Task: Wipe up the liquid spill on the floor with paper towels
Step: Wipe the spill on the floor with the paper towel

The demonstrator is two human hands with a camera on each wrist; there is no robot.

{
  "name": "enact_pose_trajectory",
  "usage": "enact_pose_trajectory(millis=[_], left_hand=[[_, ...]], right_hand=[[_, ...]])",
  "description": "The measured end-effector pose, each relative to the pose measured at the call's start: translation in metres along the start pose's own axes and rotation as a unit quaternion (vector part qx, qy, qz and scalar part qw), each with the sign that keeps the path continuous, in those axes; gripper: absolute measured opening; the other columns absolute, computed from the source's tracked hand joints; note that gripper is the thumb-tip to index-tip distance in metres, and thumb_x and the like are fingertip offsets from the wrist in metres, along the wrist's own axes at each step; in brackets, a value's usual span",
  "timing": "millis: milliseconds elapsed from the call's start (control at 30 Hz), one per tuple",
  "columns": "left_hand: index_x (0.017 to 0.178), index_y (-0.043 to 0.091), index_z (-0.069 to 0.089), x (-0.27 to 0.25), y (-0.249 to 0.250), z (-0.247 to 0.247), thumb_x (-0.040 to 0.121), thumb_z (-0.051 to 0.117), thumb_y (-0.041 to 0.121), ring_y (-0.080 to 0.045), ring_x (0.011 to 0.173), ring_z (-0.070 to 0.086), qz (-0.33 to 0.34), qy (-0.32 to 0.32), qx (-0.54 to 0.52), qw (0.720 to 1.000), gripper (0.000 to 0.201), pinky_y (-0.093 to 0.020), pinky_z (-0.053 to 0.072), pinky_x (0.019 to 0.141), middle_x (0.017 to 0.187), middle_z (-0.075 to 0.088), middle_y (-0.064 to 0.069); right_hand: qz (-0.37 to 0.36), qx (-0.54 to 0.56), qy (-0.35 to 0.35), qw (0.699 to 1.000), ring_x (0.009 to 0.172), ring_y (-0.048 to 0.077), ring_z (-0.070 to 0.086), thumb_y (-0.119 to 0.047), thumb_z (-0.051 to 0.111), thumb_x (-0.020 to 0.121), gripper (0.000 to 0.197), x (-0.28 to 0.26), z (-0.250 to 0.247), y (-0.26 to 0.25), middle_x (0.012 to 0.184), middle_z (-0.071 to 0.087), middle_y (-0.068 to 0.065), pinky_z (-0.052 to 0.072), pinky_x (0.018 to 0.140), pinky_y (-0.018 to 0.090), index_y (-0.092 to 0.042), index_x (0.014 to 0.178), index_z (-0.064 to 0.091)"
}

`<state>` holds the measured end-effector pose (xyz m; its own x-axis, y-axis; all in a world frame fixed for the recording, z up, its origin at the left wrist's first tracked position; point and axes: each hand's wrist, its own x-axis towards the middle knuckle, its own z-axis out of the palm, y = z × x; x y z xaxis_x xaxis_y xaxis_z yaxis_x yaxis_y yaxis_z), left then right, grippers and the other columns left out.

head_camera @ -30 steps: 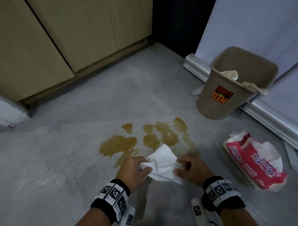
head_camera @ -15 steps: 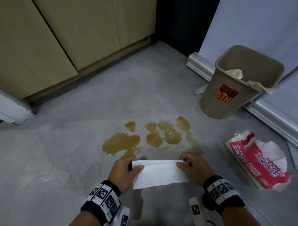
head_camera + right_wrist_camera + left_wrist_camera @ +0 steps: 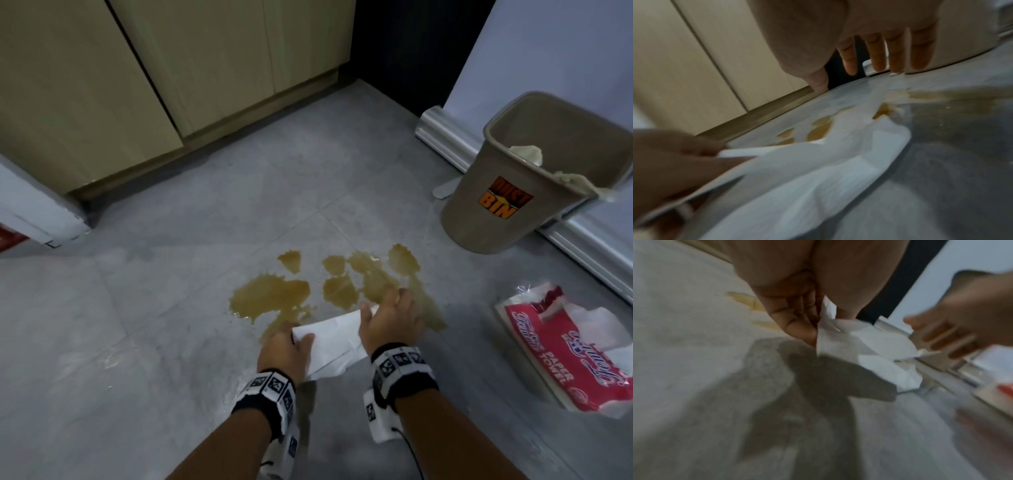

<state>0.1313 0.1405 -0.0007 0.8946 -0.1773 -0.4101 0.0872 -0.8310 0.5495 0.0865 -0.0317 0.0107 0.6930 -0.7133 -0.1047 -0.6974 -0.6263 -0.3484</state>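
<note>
While both hands hover low over the floor [image 3: 171, 308]:
Left hand [image 3: 284, 353]: fingers pinch the folded paper towel [image 3: 334, 337].
Right hand [image 3: 390, 318]: fingers spread, straight, above the towel's far end.
Spill [image 3: 274, 294]: brown puddles just beyond the towel.

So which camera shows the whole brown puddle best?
The head view: it shows the whole spill spread across the floor. The right wrist view catches only some blurry patches beyond the paper towel. The left wrist view shows just two thin slivers beside the left hand.
</note>
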Motion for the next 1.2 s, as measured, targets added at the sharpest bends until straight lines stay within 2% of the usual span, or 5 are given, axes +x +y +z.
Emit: enact_pose_trajectory(millis=[133,233,367,567,1200], left_hand=[[0.125,0.028,0.052,-0.007,-0.015,0.005,0.088,0.060,0.057,-0.021,0.108,0.060,0.007,-0.019,0.117,0.993,0.047,-0.033,0.050,0.089,0.119,0.061,0.002],[0.125,0.026,0.052,-0.009,-0.040,-0.008,0.084,0.063,0.059,-0.024,0.112,0.056,0.013,0.042,0.103,0.994,0.054,-0.039,0.049,0.094,0.124,0.058,-0.001],[0.143,0.017,0.040,0.003,-0.089,-0.040,0.081,0.059,0.070,-0.033,0.135,0.039,-0.039,0.128,0.123,0.983,0.084,-0.051,0.034,0.110,0.149,0.041,-0.013],[0.159,0.025,-0.004,0.030,-0.163,-0.054,0.097,0.029,0.065,-0.031,0.151,-0.017,-0.139,0.063,0.174,0.973,0.081,-0.060,-0.002,0.119,0.165,-0.018,-0.005],[0.157,0.029,-0.011,0.031,-0.160,-0.055,0.100,0.019,0.059,-0.029,0.149,-0.022,-0.150,0.028,0.166,0.974,0.071,-0.059,-0.008,0.117,0.162,-0.026,-0.003]], right_hand=[[-0.023,-0.072,-0.151,0.986,0.143,0.045,0.006,-0.055,0.040,0.092,0.081,-0.044,0.023,-0.020,0.156,0.006,0.027,0.016,0.115,0.055,-0.007,0.152,0.014],[-0.011,-0.096,-0.214,0.972,0.142,0.047,-0.012,-0.062,0.029,0.092,0.088,-0.067,0.056,-0.019,0.155,-0.019,0.026,0.004,0.116,0.056,-0.008,0.152,-0.005],[-0.038,-0.100,-0.170,0.980,0.142,0.050,-0.002,-0.063,0.042,0.083,0.096,-0.077,0.082,-0.019,0.155,-0.009,0.030,0.005,0.113,0.059,-0.003,0.152,0.012],[-0.118,-0.094,-0.153,0.977,0.138,0.052,0.020,-0.059,0.042,0.076,0.091,-0.073,0.090,-0.016,0.153,0.017,0.032,0.016,0.107,0.060,0.000,0.145,0.035],[-0.248,-0.107,-0.139,0.953,0.144,0.045,0.009,-0.034,0.050,0.081,0.080,-0.065,0.119,-0.055,0.157,0.009,0.028,0.012,0.113,0.057,-0.003,0.149,0.022]])
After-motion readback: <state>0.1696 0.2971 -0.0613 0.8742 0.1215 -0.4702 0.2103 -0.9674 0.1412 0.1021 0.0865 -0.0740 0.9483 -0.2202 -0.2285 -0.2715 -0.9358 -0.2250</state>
